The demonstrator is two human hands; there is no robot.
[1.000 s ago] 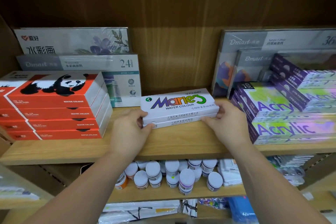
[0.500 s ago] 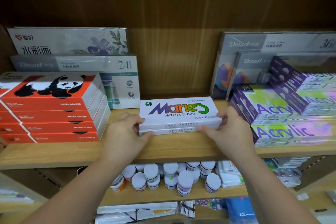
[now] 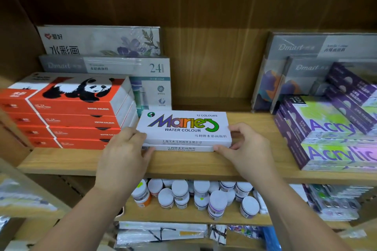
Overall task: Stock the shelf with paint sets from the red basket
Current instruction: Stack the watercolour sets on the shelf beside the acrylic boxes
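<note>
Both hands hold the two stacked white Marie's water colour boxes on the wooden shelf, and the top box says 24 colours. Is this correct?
Not quite: in the head view the top white Marie's water colour box reads 12 colours. The left hand and right hand do hold the two stacked boxes on the wooden shelf.

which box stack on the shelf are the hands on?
The white Marie's water colour stack in the middle: left hand and right hand grip its ends. The red panda boxes and purple Acrylic boxes sit untouched either side.
</note>
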